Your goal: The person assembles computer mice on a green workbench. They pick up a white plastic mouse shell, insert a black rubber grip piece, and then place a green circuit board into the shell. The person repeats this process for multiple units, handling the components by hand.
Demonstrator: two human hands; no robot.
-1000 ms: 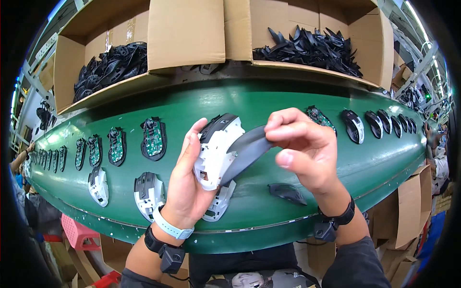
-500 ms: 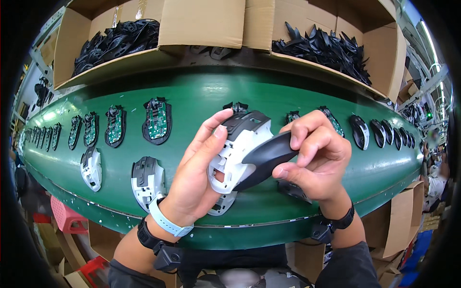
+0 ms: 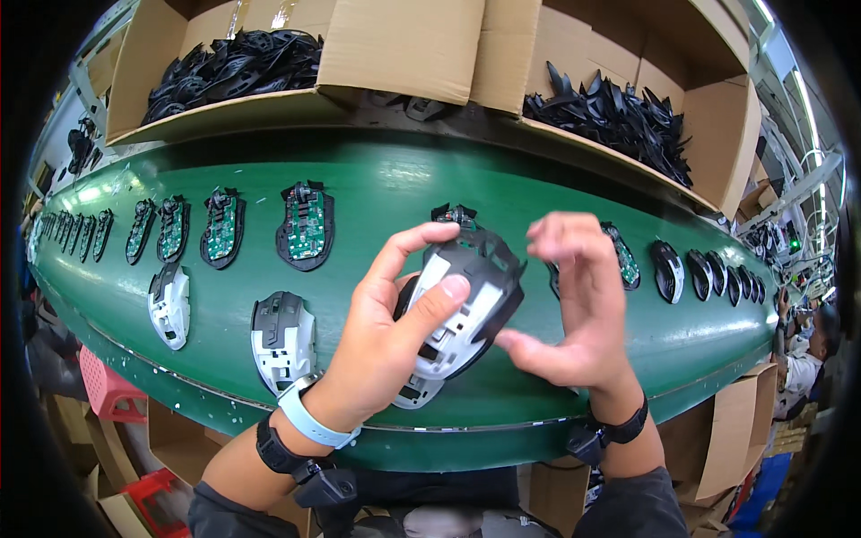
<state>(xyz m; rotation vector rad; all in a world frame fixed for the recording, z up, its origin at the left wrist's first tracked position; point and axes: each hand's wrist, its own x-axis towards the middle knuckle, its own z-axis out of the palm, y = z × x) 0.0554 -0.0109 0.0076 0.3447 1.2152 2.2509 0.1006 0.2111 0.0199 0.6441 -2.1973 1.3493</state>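
Note:
A black-and-white mouse shell (image 3: 481, 285) is gripped in my left hand (image 3: 381, 336), the thumb lying over its top face and the fingers beneath. Just to its right, my right hand (image 3: 583, 314) is raised with thumb and fingers apart and holds nothing; its fingertips are slightly blurred. Behind the shell, a mouse base with a circuit board (image 3: 457, 215) is mostly covered. Another white shell (image 3: 418, 393) shows in part below it. To the left lie two more shells, one near my wrist (image 3: 282, 336) and one farther off (image 3: 169, 309).
Mouse bases with green circuit boards (image 3: 305, 226) form a row on the green belt (image 3: 386, 179), at left. Black-and-white mice (image 3: 668, 271) line up at right. Two cartons (image 3: 404, 49) of black plastic parts stand behind. A pink stool (image 3: 108, 386) is at lower left.
The shell has been turned in my left hand, so its top now faces up and the black side panel is mostly hidden. My right hand has let go and opened.

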